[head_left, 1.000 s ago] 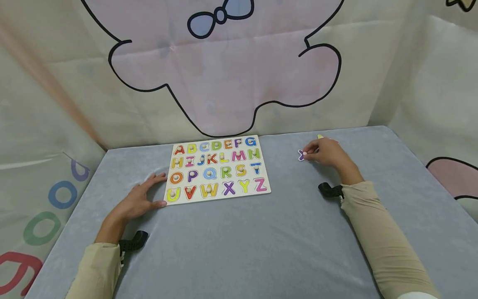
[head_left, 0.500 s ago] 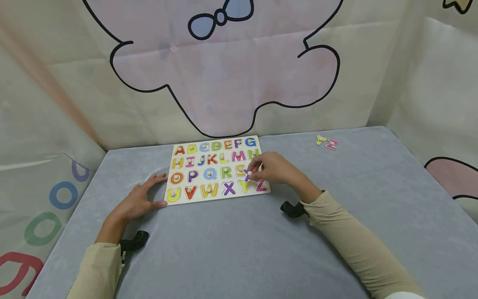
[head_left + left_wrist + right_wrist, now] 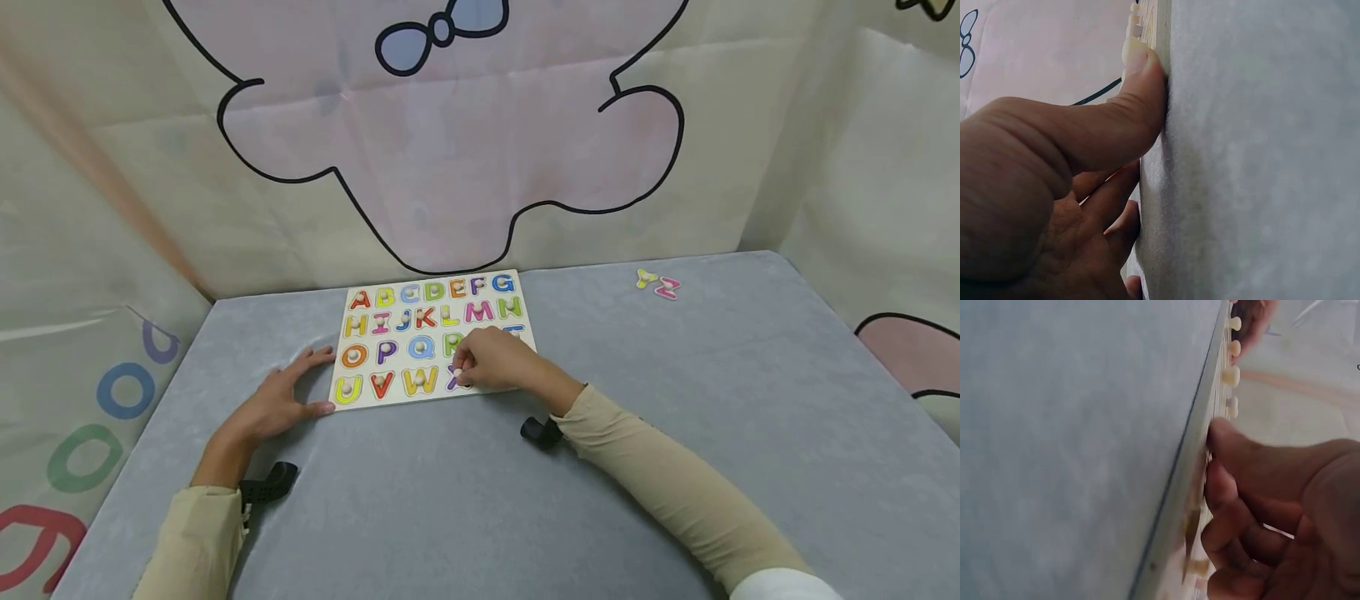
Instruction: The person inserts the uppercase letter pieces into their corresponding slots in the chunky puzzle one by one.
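Observation:
A white alphabet puzzle board point(image 3: 442, 400) lies on the table, most of its letters carrying pale knobs. My right hand point(image 3: 498, 358) is over its bottom row, thumb and fingertips pinching the purple letter X piece point(image 3: 452, 384) by its knob at the X space. Most of that piece, along with the Y and Z spaces, is hidden behind the hand. In the right wrist view the thumb point(image 3: 1229, 440) is down close to the board. My left hand point(image 3: 273, 404) rests at the board's left edge with fingers spread; its thumb point(image 3: 1138, 81) touches the corner in the left wrist view.
Loose yellow Y point(image 3: 646, 278) and pink Z point(image 3: 667, 288) letter pieces lie at the back right of the grey-blue table point(image 3: 420, 500). A printed fabric backdrop point(image 3: 450, 150) rises behind the table's far edge.
My right hand has carried the purple X piece from the back right, leftward across to the board's bottom row, uncovering the loose Y and Z. The left hand has stayed in place.

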`<state>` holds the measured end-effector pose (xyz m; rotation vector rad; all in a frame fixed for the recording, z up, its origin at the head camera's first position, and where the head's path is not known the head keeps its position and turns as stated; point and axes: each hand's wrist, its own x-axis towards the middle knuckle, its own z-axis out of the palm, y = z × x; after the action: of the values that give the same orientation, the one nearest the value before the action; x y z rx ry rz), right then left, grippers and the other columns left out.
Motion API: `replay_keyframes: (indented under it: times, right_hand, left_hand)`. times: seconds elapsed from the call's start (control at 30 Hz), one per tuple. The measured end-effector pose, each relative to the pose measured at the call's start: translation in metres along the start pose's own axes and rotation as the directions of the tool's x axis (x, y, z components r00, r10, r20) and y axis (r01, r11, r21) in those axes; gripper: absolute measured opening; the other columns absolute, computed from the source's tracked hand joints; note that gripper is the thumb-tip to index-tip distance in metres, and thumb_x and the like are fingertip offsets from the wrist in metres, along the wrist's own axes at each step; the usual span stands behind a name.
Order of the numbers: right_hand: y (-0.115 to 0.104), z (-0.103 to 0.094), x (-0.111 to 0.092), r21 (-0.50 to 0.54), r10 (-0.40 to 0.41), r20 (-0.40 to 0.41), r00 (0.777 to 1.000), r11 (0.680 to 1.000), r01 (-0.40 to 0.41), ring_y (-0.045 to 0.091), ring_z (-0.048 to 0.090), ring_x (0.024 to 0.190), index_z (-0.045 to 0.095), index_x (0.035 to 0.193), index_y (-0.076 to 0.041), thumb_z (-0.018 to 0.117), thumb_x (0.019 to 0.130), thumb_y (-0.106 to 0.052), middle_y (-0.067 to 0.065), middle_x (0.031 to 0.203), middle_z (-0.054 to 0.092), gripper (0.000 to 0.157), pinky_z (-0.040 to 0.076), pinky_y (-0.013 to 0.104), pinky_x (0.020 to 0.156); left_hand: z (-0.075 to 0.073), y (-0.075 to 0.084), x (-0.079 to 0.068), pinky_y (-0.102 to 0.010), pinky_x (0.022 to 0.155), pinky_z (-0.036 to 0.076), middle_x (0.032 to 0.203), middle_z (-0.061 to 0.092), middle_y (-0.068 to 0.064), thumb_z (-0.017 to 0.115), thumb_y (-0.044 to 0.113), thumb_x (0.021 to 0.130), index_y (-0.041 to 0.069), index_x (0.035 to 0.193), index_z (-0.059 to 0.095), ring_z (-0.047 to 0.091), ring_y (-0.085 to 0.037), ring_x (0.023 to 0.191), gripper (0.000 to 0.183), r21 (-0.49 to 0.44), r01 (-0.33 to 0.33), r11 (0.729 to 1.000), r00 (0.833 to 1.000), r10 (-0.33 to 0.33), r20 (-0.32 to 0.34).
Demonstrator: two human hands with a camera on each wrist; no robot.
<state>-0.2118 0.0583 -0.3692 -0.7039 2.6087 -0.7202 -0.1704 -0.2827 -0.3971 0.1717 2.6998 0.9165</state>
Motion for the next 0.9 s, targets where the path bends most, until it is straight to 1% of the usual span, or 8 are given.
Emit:
replay_keyframes:
  times: [0.17,0.3,0.37,0.47,0.63,0.73,0.8,0.9]
  right_hand:
    - [0.017,-0.019,-0.002,0.035,-0.003,0.014,1.000,0.999,0.002,0.010,0.057,0.080,0.075,0.103,-0.016,0.077,0.087,-0.022,-0.004,0.087,0.067,0.018,0.045,0.023,0.070]
    - [0.063,-0.055,-0.013,0.032,0.071,-0.115,0.991,0.997,-0.067,0.018,0.060,0.088,0.073,0.115,-0.013,0.075,0.089,-0.024,0.002,0.099,0.071,0.028,0.045,0.026,0.070]
    - [0.093,-0.076,-0.020,0.025,0.126,-0.204,0.971,0.992,-0.124,0.023,0.061,0.094,0.072,0.117,-0.011,0.072,0.091,-0.023,0.006,0.103,0.072,0.028,0.044,0.027,0.071]
    - [0.137,-0.104,-0.034,0.043,0.211,-0.315,0.925,0.977,-0.208,0.029,0.061,0.099,0.070,0.119,-0.007,0.069,0.093,-0.022,0.013,0.108,0.071,0.029,0.045,0.028,0.070]
    - [0.189,-0.133,-0.053,0.056,0.309,-0.430,0.848,0.947,-0.317,0.031,0.060,0.093,0.068,0.118,-0.003,0.068,0.093,-0.022,0.018,0.108,0.068,0.031,0.042,0.030,0.068]
    - [0.206,-0.139,-0.059,0.052,0.341,-0.449,0.826,0.933,-0.356,0.026,0.060,0.085,0.068,0.116,-0.002,0.070,0.091,-0.022,0.018,0.105,0.068,0.032,0.040,0.031,0.069]
    - [0.212,-0.140,-0.061,0.066,0.365,-0.444,0.818,0.924,-0.376,0.018,0.060,0.076,0.069,0.113,0.000,0.072,0.089,-0.021,0.016,0.099,0.068,0.032,0.040,0.030,0.069]
    - [0.218,-0.139,-0.062,0.067,0.386,-0.438,0.812,0.915,-0.398,0.015,0.057,0.073,0.069,0.109,0.002,0.073,0.089,-0.021,0.015,0.094,0.068,0.031,0.039,0.029,0.069]
  left_hand:
    - [-0.001,-0.001,0.000,-0.074,0.115,-0.002,0.166,0.021,-0.016,0.081,0.020,0.082,0.015,0.152,0.037,0.003,-0.046,0.154,0.083,-0.001,-0.009,1.000,1.000,0.009,-0.002]
    - [-0.001,0.001,-0.001,-0.073,0.116,-0.002,0.165,0.023,-0.017,0.081,0.020,0.081,0.014,0.151,0.038,0.004,-0.045,0.154,0.082,-0.006,-0.029,1.000,1.000,0.029,-0.005]
    - [-0.001,0.002,-0.001,-0.073,0.116,-0.001,0.165,0.024,-0.017,0.081,0.021,0.081,0.013,0.151,0.038,0.005,-0.045,0.154,0.083,-0.004,-0.033,0.999,0.999,0.033,-0.009]
    - [-0.002,0.002,-0.001,-0.074,0.115,-0.001,0.165,0.023,-0.018,0.082,0.021,0.081,0.013,0.151,0.038,0.005,-0.045,0.154,0.083,0.000,-0.025,1.000,1.000,0.025,-0.009]
    - [-0.003,-0.001,-0.002,-0.073,0.115,-0.002,0.165,0.022,-0.017,0.081,0.019,0.081,0.013,0.151,0.037,0.004,-0.045,0.154,0.083,0.004,-0.011,1.000,1.000,0.011,-0.006]
    - [-0.002,-0.003,-0.001,-0.073,0.115,-0.001,0.165,0.023,-0.017,0.081,0.019,0.081,0.013,0.151,0.038,0.004,-0.045,0.154,0.083,0.002,-0.015,1.000,1.000,0.015,-0.006]
    - [-0.001,-0.002,-0.001,-0.074,0.115,-0.001,0.165,0.023,-0.017,0.081,0.019,0.081,0.014,0.151,0.038,0.004,-0.045,0.154,0.082,0.002,-0.017,1.000,1.000,0.017,-0.007]
    - [0.000,-0.003,0.000,-0.074,0.115,0.001,0.165,0.023,-0.016,0.081,0.020,0.081,0.014,0.150,0.039,0.005,-0.045,0.154,0.081,0.010,-0.023,1.000,1.000,0.023,-0.011]
